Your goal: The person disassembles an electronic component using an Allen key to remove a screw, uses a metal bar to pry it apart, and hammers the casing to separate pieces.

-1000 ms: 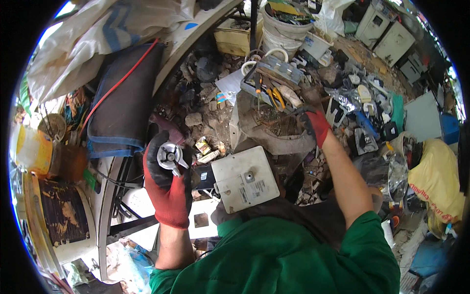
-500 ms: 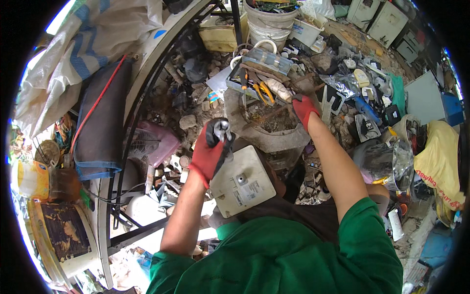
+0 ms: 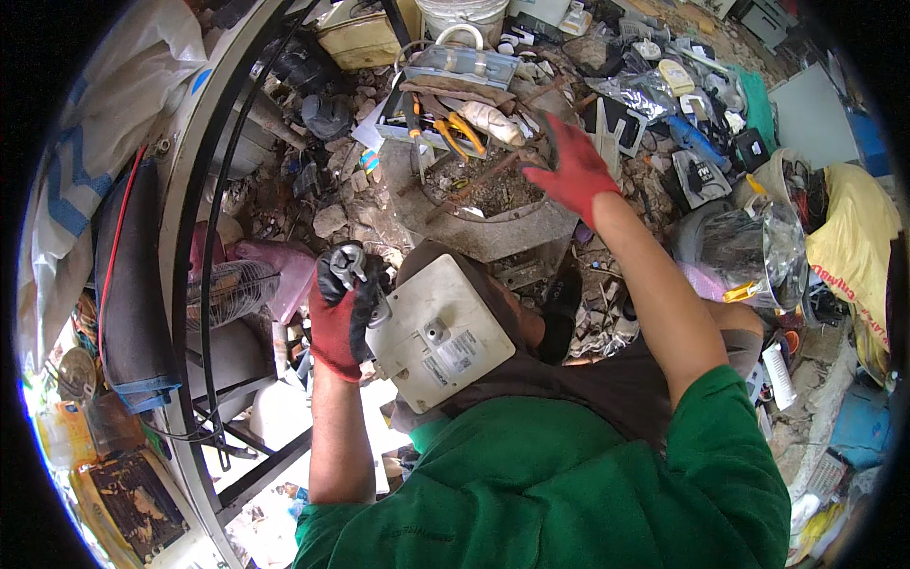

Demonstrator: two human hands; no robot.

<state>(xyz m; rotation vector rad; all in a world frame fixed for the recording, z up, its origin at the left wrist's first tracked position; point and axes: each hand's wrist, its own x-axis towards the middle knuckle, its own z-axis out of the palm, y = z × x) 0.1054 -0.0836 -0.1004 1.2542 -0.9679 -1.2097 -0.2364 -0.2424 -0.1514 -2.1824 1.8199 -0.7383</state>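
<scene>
- The off-white panel (image 3: 463,308) is lying across the person's lap, a flat, matte, nearly square piece with rounded corners; a short metal stud (image 3: 435,330) is standing up near its middle, and a printed label (image 3: 451,356) is showing beside the stud.
- The left hand (image 3: 346,308), in a red knit glove with a dark coated palm side, is hovering just left of the panel. Its grip is narrow, the curled fingers holding the metal part.
- The metal part (image 3: 349,264) is sitting in that hand, left of the panel's upper corner, its smooth, rounded silver surface shining; fingers are hiding some of it, so its full outline is hard to make out.
- The right hand (image 3: 576,175), in a similar red glove, is hovering beyond the panel and to its right. Its grip is wide, thumb and fingers spreading apart.
- Beyond the panel, a ring-shaped slab (image 3: 517,237) is lying on the ground, looking rough, grey and dusty.
- Farther beyond the panel, a blue-grey toolbox (image 3: 469,66) is holding pliers (image 3: 466,133) with orange handles, an orange-and-black screwdriver (image 3: 410,109) and a pale, lumpy bundle (image 3: 490,120).
- Left of the panel, a round wire fan guard (image 3: 237,289) is curving beside translucent pink plastic (image 3: 292,275).
- Well right of the panel, a soft, creased yellow sack (image 3: 853,251) is slumping.
</scene>
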